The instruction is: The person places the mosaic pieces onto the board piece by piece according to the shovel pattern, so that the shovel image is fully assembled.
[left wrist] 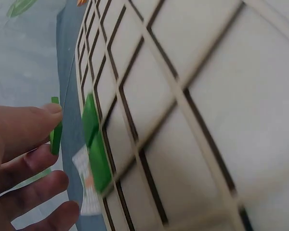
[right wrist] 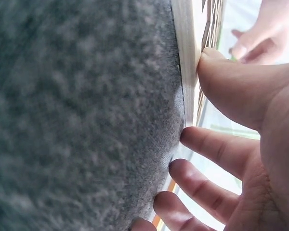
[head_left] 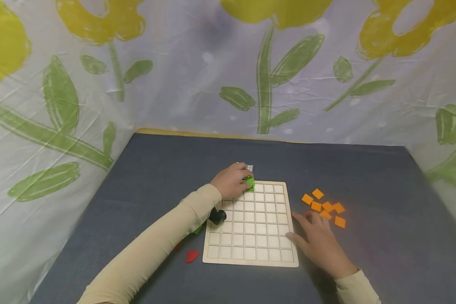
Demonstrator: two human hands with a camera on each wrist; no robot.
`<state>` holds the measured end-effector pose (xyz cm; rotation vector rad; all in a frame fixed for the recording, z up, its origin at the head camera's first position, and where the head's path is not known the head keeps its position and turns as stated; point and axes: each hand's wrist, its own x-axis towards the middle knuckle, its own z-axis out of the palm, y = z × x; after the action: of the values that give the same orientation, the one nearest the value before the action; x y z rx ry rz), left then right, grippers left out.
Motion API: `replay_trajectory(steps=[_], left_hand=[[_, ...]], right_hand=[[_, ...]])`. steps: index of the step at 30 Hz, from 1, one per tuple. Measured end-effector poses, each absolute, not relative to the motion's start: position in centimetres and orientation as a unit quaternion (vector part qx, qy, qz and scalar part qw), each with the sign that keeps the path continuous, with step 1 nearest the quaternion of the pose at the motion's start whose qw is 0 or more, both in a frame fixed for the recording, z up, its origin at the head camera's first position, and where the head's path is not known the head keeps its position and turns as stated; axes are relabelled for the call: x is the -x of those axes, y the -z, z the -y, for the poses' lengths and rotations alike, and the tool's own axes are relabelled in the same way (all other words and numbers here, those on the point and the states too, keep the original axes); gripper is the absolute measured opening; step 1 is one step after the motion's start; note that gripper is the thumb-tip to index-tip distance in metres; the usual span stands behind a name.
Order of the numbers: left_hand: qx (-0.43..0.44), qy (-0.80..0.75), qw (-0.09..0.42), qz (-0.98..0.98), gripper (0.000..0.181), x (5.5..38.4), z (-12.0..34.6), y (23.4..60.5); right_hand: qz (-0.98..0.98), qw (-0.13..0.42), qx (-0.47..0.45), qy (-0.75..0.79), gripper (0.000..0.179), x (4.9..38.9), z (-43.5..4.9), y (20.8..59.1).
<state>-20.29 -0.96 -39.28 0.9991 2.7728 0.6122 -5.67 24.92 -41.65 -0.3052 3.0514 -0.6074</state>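
Observation:
My left hand (head_left: pixel 232 179) is over the far left part of a pale wooden grid board (head_left: pixel 256 265). Between its thumb and index finger it pinches a thin green tile (left wrist: pixel 56 126), held edge-on in the left wrist view. Two green pieces (left wrist: pixel 97 149) sit side by side in cells along the board's far edge, right by that hand. At the board's right side rests my right hand (head_left: pixel 321 240), fingers loosely bent and holding nothing. Its thumb (right wrist: pixel 226 79) lies at the upper rim while the index fingertip is close to the side of the board.
Several orange square tiles (head_left: pixel 328 207) lie scattered right of the board. To the left are a red quarter-round piece (head_left: pixel 192 256) and a green piece (head_left: pixel 198 230) partly hidden by the left arm. A small printed paper (head_left: pixel 250 167) lies behind the board, on the dark tablecloth (head_left: pixel 167 156).

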Motion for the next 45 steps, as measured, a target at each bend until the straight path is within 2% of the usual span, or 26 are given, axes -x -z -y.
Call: replay_trajectory(steps=[7, 21, 34, 40, 45], left_hand=[[-0.364, -0.185, 0.062, -0.911, 0.031, 20.0, -0.6, 39.7], [-0.363, -0.140, 0.046, -0.920, 0.031, 19.9, -1.3, 40.4], [-0.351, -0.169, 0.075, -0.918, 0.034, 19.9, -1.3, 40.2], [-0.356, -0.186, 0.090, -0.911, 0.035, 19.9, -0.6, 39.7], [-0.349, -0.211, 0.061, -0.911, 0.030, 19.5, 1.9, 38.4]], right_hand=[[-0.976, 0.010, 0.098, 0.195, 0.055, 5.7, -24.8, 41.5], [-0.976, 0.010, 0.097, 0.197, 0.055, 5.6, -24.6, 41.5], [-0.975, 0.017, 0.095, 0.199, 0.057, 5.6, -24.6, 41.4], [-0.976, 0.022, 0.090, 0.195, 0.058, 5.7, -24.9, 41.4], [-0.976, 0.020, 0.091, 0.196, 0.057, 5.8, -25.1, 41.5]])
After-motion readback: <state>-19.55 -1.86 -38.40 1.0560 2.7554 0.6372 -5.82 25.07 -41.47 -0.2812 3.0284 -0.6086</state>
